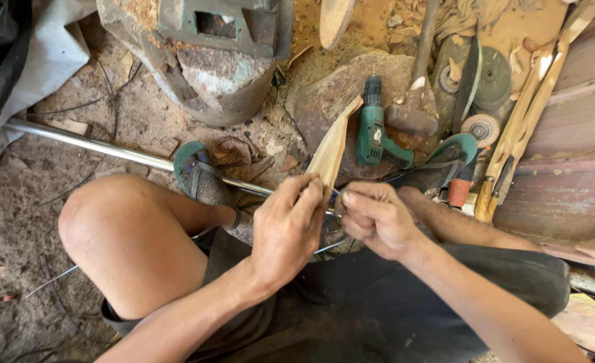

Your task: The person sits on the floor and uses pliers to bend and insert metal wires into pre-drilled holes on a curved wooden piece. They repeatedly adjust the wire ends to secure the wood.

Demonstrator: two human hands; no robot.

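Pale wood, thin and tapering: a carved strip [332,149] held upright between both hands, rising from the fingers toward the stone behind. Left hand [285,225] closed around the strip's lower end, fingers curled over it, knuckles up. Right hand [372,218] pressed close against the left, fingers pinched on something small and dark at the strip's base, possibly a blade, though too hidden to tell. Hands touching each other, just above the lap in dark shorts [351,309].

Bare knee [119,232] to the left, feet in teal sandals: one [200,173] resting on a shiny metal pipe [89,142] that runs across the dusty ground, the other [455,151] near the tools.

Beyond the strip, a green cordless drill [372,128] lying on a flat brown stone [327,94], bit pointing away. Beside it, a hammer [415,101] with a wooden handle. Farther right, grinding discs [492,77] and a smaller round disc [481,128], then long wooden sticks [526,111] leaning along red boards. An orange-handled tool [460,191] just beside the right sandal.

At top, a heavy concrete block [210,81] carrying a green metal fitting [223,23], sawdust and shavings scattered all about. No containers in view.
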